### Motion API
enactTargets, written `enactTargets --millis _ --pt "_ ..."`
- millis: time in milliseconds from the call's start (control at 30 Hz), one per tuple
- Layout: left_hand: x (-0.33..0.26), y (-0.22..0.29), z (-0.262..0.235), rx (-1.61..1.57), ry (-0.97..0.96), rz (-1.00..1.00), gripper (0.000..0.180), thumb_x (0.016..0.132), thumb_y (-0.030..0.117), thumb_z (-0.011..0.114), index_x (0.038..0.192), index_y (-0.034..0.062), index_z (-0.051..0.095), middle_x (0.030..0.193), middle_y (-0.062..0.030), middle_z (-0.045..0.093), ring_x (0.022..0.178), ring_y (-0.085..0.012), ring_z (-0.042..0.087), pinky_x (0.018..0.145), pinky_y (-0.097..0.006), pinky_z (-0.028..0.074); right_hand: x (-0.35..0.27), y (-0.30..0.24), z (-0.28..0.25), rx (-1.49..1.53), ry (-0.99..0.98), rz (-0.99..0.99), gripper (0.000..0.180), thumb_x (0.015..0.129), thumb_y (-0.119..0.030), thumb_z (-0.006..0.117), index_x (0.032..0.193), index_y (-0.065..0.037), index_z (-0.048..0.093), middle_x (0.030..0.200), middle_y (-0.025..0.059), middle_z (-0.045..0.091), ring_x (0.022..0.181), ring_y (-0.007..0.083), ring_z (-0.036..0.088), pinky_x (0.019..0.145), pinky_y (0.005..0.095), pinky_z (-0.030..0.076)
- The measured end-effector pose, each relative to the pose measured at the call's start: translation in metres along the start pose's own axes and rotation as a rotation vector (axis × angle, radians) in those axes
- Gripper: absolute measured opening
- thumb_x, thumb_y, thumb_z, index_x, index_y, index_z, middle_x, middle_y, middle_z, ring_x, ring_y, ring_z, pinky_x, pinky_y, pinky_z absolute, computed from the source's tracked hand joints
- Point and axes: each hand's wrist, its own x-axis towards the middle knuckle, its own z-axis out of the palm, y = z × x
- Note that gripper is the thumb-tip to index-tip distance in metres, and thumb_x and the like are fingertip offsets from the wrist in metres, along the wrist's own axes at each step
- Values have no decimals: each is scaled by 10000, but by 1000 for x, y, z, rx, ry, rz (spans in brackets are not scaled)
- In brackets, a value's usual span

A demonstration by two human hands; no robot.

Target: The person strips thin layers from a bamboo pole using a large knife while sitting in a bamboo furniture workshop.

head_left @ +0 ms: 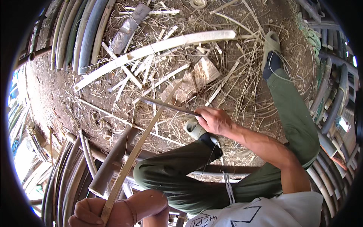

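My left hand (90, 212) is closed round the near end of a long, flat bamboo strip (130, 160), which slants up and away over the ground. In my right hand (214, 120) is a knife (170, 106) with a long dark blade pointing left. Its blade crosses the bamboo strip near the strip's far end; whether the edge cuts into it I cannot tell. The knife's handle is mostly hidden by my fingers. Beyond the blade a split wooden block (206, 72) lies on the ground.
A long pale split pole (159, 46) lies across the littered dirt floor, with a dark flat wooden piece (130, 28) behind it. Thin shavings (249, 89) cover the ground. Poles are stacked at far left (92, 32) and right (334, 98). A thick dark pole (113, 162) stands beside my left knee.
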Motion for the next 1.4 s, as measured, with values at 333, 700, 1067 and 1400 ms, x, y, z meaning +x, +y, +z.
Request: enactTargets --millis 333,700,1067,1400 --pt "49 43 -26 2214 -973 609 419 883 487 520 605 184 592 629 28 436 614 -125 385 533 -262 288 -8 5 -9 -3 -243 364 194 938 -185 557 934 1 611 636 60 560 434 122 467 330 256 371" --pt "94 111 -108 2006 226 323 366 954 430 548 1105 97 526 921 -20 508 688 -159 481 597 -290 471 56 -123 -83 1668 579 726 462 941 -445 563 1230 -86 525 1114 89 658 636 64 514 587 247 462" --pt "-20 78 -125 3346 -117 -479 596 890 595 540 809 5 568 676 -116 567 518 -296 566 548 -431 481 51 -174 -187 926 599 544 252 949 -206 599 1121 -22 603 760 37 576 612 97 557 506 262 493" --pt "73 34 -112 2707 -1819 -156 230 873 271 661 765 85 578 691 -37 548 560 -177 574 458 -323 507 96 -225 -203 712 286 269 356 960 -171 588 1278 -12 561 855 32 637 582 62 548 506 223 470"
